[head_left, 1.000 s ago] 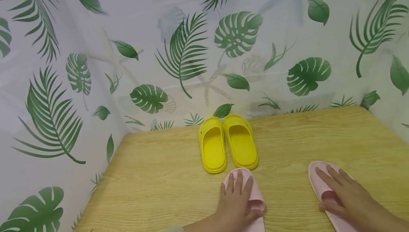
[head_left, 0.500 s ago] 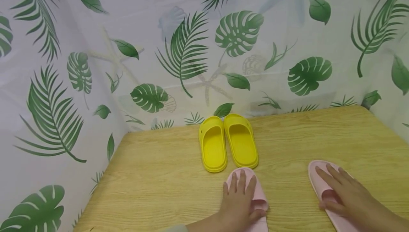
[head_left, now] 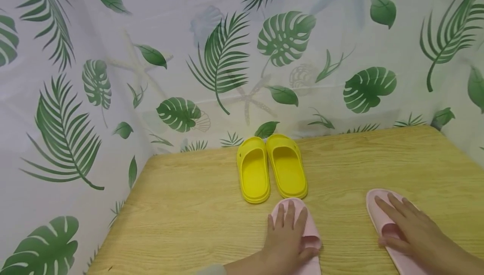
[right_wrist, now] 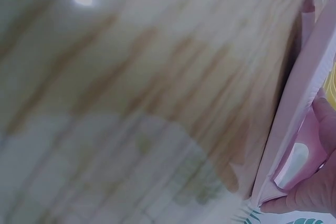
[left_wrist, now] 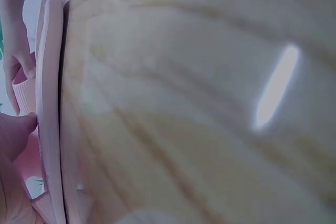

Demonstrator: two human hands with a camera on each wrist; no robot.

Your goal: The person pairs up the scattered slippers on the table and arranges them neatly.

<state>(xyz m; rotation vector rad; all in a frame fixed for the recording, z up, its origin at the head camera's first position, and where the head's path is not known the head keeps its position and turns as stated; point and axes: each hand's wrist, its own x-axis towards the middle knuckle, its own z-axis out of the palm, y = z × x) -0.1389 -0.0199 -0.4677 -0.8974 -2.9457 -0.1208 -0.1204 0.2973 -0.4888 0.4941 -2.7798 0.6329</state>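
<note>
In the head view a pink slipper (head_left: 311,229) lies toe-away on the wooden table just in front of the yellow pair. My left hand (head_left: 283,241) rests over it, straight fingers spread on the strap, thumb beside the foot opening. Farther right, a second pink slipper (head_left: 373,210) points away too. My right hand (head_left: 416,231) lies on its upper with fingers extended and the thumb across the opening. The left wrist view has the thumb touching the edge of the pink sole (left_wrist: 50,103). Fingers also meet the slipper's edge (right_wrist: 294,93) in the right wrist view.
Two yellow slippers (head_left: 254,178) stand side by side against the back wall. Leaf-patterned white sheeting (head_left: 227,35) encloses the table (head_left: 181,207) at the back and on both sides. Bare table separates the two pink slippers.
My left hand and its pink slipper have slid slightly to the right. The right hand and its slipper stay in place on the table; the head view has shifted a little.
</note>
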